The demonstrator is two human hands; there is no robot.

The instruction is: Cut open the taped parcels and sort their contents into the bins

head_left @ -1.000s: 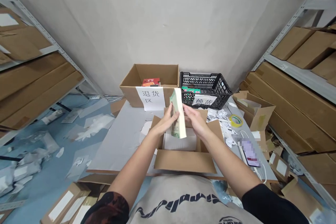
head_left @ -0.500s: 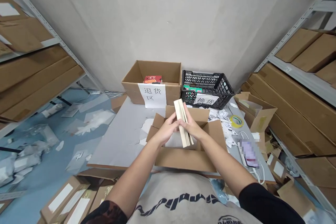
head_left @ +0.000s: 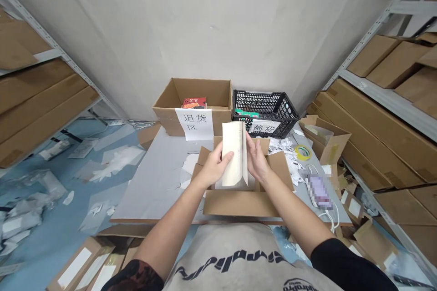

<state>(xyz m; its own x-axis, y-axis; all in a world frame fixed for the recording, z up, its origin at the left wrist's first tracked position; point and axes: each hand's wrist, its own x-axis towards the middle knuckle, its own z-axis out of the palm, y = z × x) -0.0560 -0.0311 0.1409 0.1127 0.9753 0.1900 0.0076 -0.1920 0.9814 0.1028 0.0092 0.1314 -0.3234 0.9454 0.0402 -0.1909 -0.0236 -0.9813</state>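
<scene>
A book with cream pages stands partly opened between my two hands, above the open cardboard box. My left hand grips its left side, thumb lying across the page. On the far side, the fingers of my right hand rest against the book's right cover, bent and slightly apart. Small print shows on the page, too fine to read. Some white material lies in the box below, mostly hidden by the book and my hands.
Behind stand a cardboard carton with red books and a black plastic crate with green items, both labelled. Paper scraps, yellow tape and a phone lie at right. Loaded shelves flank both sides.
The book has gone from closed, edge toward me, to partly opened with a page facing me. My hands have moved apart, the right one shifting to the book's right side.
</scene>
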